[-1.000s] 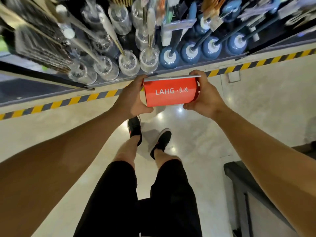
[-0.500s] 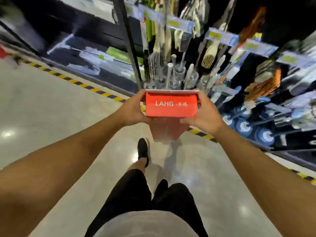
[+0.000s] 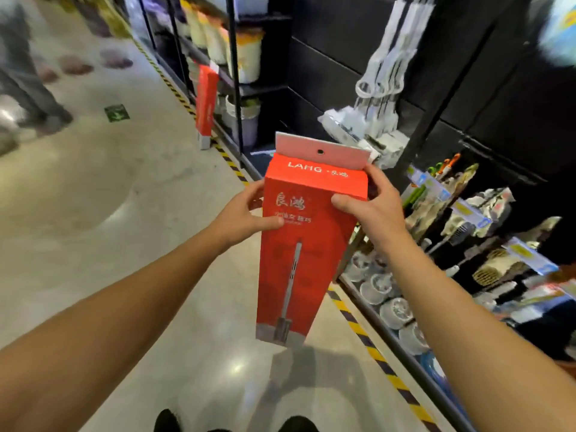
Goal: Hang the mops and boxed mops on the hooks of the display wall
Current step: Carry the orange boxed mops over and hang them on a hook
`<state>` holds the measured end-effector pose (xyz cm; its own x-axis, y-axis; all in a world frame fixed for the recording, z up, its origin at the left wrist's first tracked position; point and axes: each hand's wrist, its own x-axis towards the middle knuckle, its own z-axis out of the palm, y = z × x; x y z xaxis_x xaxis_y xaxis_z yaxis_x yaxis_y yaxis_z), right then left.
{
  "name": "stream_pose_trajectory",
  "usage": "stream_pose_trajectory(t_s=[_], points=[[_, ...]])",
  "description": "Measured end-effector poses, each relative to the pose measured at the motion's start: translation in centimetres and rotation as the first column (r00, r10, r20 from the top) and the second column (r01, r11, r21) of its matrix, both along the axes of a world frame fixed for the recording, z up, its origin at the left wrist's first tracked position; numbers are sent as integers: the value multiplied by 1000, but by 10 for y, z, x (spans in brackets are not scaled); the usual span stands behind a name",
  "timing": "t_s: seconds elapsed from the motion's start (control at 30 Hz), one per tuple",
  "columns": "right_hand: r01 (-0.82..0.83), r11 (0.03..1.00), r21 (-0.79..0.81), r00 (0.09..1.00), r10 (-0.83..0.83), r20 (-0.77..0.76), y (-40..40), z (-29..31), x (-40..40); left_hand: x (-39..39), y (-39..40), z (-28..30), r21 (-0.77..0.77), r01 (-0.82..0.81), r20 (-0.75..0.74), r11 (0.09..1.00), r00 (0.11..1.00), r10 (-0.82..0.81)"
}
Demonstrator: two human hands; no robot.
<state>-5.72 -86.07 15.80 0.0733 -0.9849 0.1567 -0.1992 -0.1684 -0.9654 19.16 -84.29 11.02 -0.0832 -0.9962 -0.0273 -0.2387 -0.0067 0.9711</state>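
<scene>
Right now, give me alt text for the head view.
Both hands, left hand and right hand, hold a red boxed mop upright in a shop aisle, hang tab on top, with white mops hanging on the display wall behind.

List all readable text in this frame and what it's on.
"LAHG" plus two small Chinese characters: top flap of the red box, held by the left hand and right hand.
"良鸿": large, on the box front.
Line of smaller characters below it: too blurred to read.
Shelf price tags: unreadable.
Green floor sticker: unreadable.
</scene>
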Motion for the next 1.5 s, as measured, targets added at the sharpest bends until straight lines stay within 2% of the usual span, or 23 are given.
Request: stream_pose_trajectory(t_s=[0.1, 0.3, 0.4, 0.57, 0.77, 1.2, 1.5], points=[[-28, 999, -46, 999, 29, 21, -8, 25, 54, 51, 4, 1, -10, -28, 18, 1000, 999, 28], [69, 986, -153, 993, -54, 104, -16, 71, 154, 152, 5, -10, -17, 59, 58, 998, 997, -57], [108, 974, -201, 987, -81, 141, -25, 96, 199, 196, -6, 1, -76, 68, 60, 995, 996, -64], [172, 946, -277, 978, -131, 160, -48, 127, 267, 261, -38, 28, -188, -3, 56, 982, 998, 13], [105, 917, -386, 993, -117, -8, -91, 142, 331, 316, -85, 48, -212, -8, 28, 977, 999, 15], [60, 890, -452, 997, -72, -9, -311, 185, 383, 365, -292, 88, -303, -69, -15, 951, 998, 68], [98, 857, -506, 985, -156, -74, -463, 245, 407, 398, -460, 147, -369, -5, 40, 929, 999, 21]])
